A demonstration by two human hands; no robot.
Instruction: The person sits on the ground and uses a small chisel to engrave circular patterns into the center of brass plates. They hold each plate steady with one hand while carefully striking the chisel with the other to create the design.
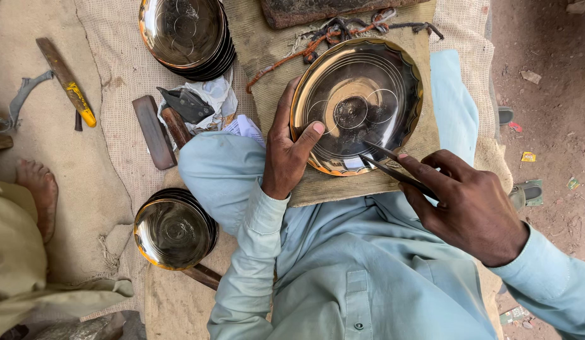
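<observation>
A round brass plate (393, 69) with scribed circles and a scalloped rim lies on a cloth-covered pad (267, 56) in front of me. My left hand (286, 151) grips its left rim, thumb lying on the inner face. My right hand (462, 201) holds a dark metal compass tool (387, 162), its points resting on the plate's lower part near the centre.
One stack of brass plates (185, 31) sits at the top left and another stack (173, 232) lies by my left knee. Wooden blocks (153, 131), a chisel-like tool (185, 104) on crumpled paper and a yellow-handled tool (69, 82) lie on sacking. Another person's foot (39, 189) is at left.
</observation>
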